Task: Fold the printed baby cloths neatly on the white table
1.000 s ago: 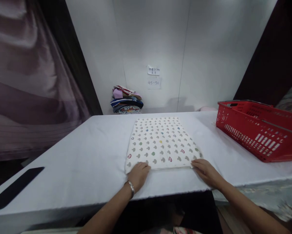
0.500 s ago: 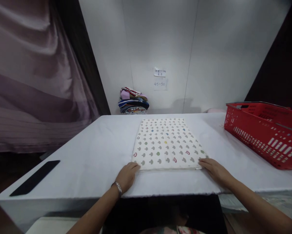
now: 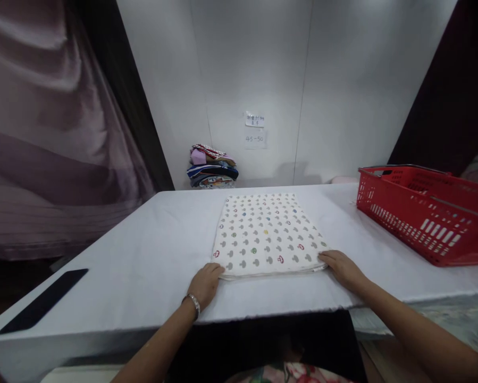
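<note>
A white cloth [image 3: 266,234] printed with small grey mushrooms and a few coloured ones lies flat and folded on the white-covered table [image 3: 154,250]. At its near left corner, my left hand [image 3: 205,284] has its fingers closed on the edge; a bracelet circles that wrist. My right hand [image 3: 344,270] holds the near right corner, fingertips on top and the thumb hidden or hard to make out. Layered edges show along the cloth's near side.
To the right stands a red plastic basket [image 3: 418,218]. A stack of folded fabrics [image 3: 212,167] rests at the back by the wall, near paper labels [image 3: 255,139]. A black strip [image 3: 45,300] lies at the table's left. Pinkish curtains [image 3: 43,133] hang on the left.
The whole view has shifted slightly, so the table, cloth and basket appear further left. Both hands remain at the same near corners of the cloth.
</note>
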Demonstrator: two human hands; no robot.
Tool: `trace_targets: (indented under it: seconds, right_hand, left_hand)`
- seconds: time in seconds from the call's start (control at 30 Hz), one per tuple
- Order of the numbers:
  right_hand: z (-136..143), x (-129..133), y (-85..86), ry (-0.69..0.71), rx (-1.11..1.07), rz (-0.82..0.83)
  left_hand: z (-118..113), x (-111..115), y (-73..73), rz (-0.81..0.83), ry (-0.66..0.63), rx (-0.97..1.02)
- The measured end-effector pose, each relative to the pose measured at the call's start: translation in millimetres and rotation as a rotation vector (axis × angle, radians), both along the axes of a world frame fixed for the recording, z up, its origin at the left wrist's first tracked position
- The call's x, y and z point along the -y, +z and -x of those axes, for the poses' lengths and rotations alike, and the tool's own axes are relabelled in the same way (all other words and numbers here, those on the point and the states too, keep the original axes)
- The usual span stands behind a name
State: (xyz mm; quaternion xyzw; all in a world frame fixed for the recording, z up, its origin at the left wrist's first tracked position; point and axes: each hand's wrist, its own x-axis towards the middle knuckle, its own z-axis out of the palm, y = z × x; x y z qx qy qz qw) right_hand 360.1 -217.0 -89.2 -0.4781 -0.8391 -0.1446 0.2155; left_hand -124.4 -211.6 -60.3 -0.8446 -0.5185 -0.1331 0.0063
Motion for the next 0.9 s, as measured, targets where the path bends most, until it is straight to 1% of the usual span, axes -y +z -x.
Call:
trace_targets:
  seconds: [0.17, 0.27, 0.43, 0.73, 0.9]
  right_hand:
    - [0, 9, 1.5, 0.051, -0.008, -0.055]
    - [-2, 12, 0.3, 0.062, -0.035, -0.066]
    - [-4, 12, -2.8, 0.026, -0.032, -0.016]
    - [-3, 11, -6.7, -0.026, -0.041, -0.016]
    - [-4, 10, -9.8, -0.029, -0.052, -0.016]
  left_hand:
    - [10, 2, 1.6, -0.065, 0.03, 0.034]
    - [13, 4, 1.2, -0.05, 0.011, 0.045]
    - [12, 6, -1.6, -0.028, -0.002, 0.047]
    - [12, 4, -5.7, -0.061, -0.036, 0.081]
    - [12, 3, -7.6, -0.076, -0.035, 0.092]
